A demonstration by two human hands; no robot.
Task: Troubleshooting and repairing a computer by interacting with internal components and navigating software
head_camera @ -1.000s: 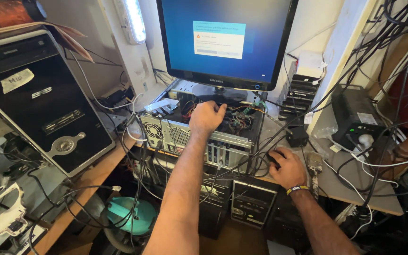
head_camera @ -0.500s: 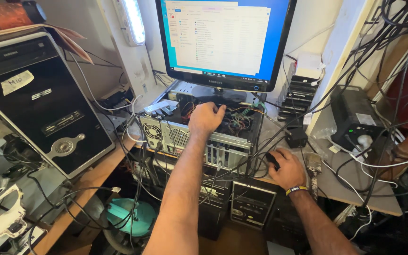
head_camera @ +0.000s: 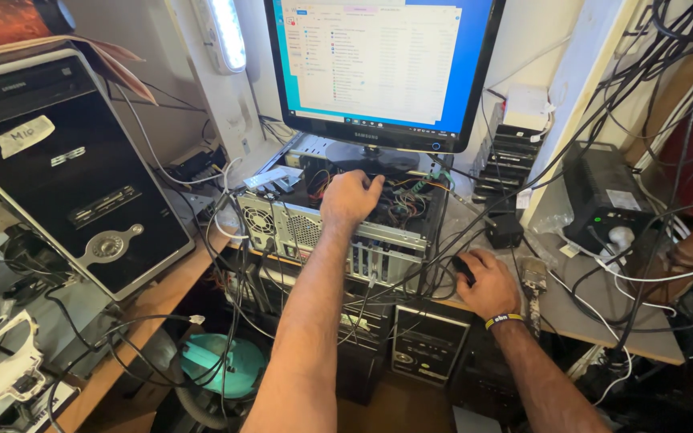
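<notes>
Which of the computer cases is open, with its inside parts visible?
The computer case lying flat under the monitor; the left hand reaches inside. The black tower is closed.

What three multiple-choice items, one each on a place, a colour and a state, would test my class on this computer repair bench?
1. Where is the left hand?
A. In the open computer case
B. On the black tower
C. On the monitor's edge

2. What colour is the wristband on the right hand?
A. Red
B. Yellow
C. White

3. What state is the monitor in?
A. Dark
B. Lit, showing a window with a list
C. Face down

Answers:
1 A, the hand reaches in among the coloured wires of the open case.
2 B, a yellow band circles the right wrist, while that hand rests on a black mouse.
3 B, the screen glows blue with a white list window.
</notes>
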